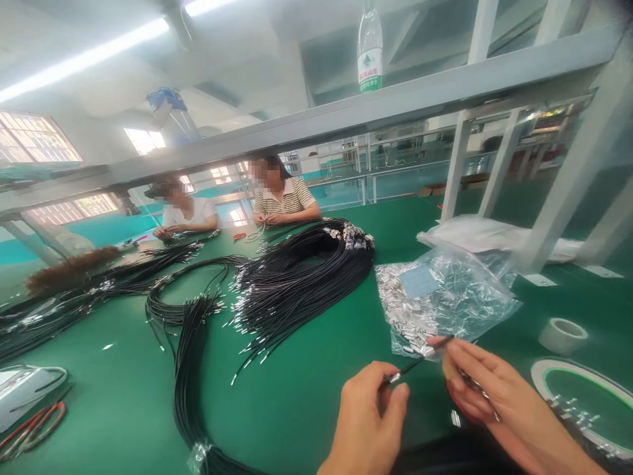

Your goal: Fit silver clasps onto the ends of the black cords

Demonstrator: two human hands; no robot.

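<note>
Low over the green table (pixel 306 396), the left hand (pixel 368 422) pinches one end of a thin black wire (pixel 418 359) between thumb and fingers, knuckles up. The right hand (pixel 482 389) grips the wire's other end at its fingertips and cups small metal pieces in the palm. Just beyond, touching the right fingers, a clear plastic bag (pixel 445 297) lies crumpled, filled with silvery metal terminals. The wire is short, dark, metal-tipped at the left hand. Behind, a black wire bundle (pixel 297 277) sprawls.
</note>
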